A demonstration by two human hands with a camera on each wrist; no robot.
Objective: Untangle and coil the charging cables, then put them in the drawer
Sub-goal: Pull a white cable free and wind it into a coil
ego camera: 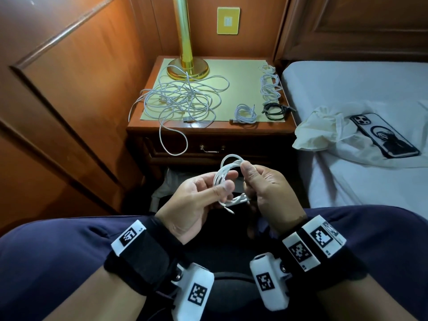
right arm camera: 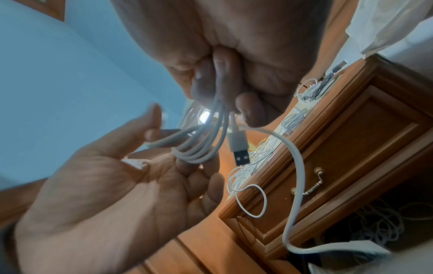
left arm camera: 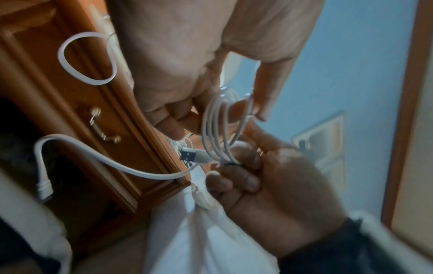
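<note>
A smooth white cable coil (ego camera: 228,176) of round loops is pinched between the left hand (ego camera: 196,205) and right hand (ego camera: 266,188), held together above the lap. Its flat metal USB plug (right arm camera: 240,153) hangs loose. Beyond, a tangled white cable heap (ego camera: 180,100) is spread on the glossy wooden nightstand (ego camera: 208,132), whose drawer (ego camera: 212,148) is seen closed.

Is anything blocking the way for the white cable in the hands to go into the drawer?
Yes. The drawer is shut, so the coiled white cable, held by the left hand and right hand, cannot go in yet. A loose cable loop from the tangle on the nightstand also hangs over the drawer front, left of the handle.
</note>
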